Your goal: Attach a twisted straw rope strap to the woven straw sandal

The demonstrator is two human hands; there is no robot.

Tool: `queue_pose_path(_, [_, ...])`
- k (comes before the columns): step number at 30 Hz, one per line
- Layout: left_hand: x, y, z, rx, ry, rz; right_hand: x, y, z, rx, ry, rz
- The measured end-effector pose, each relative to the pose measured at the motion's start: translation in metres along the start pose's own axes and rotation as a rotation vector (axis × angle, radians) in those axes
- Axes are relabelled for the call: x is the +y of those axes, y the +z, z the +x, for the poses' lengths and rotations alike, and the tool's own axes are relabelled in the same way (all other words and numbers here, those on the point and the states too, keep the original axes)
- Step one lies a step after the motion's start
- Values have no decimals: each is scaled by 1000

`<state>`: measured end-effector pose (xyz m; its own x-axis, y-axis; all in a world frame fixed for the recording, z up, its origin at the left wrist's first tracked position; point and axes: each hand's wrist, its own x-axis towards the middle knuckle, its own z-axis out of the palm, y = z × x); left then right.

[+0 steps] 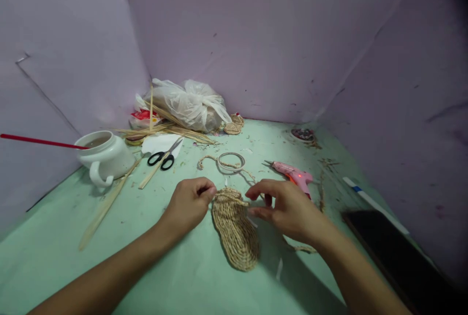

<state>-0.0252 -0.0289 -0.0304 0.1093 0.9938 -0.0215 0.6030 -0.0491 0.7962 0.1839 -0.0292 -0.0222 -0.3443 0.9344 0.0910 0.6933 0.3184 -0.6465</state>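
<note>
A small woven straw slipper [236, 234] lies on the green tabletop, with a braided band across its far end. My left hand [192, 203] is closed in a pinch at the band's upper left edge. On the other side, my right hand [283, 205] hovers close to the band's right end, thumb and forefinger apart with nothing seen between them. Just beyond the slipper sit a ring-shaped roll of tape [231, 161] and a length of braided cord [208, 158]. Some cord [302, 248] also shows under my right wrist.
A pink glue gun [292, 172] with a lit red light lies beyond my right hand. Black-handled scissors [164, 155], a white pot [104, 156] and straw strips [109, 210] are at left. A plastic bag [192, 103] stands by the back wall; a dark flat object [391, 251] lies right.
</note>
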Motion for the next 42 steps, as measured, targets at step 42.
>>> queue_pose_path(42, [-7,13,-15,-10,114,38,12,23,5,-36,-4,248])
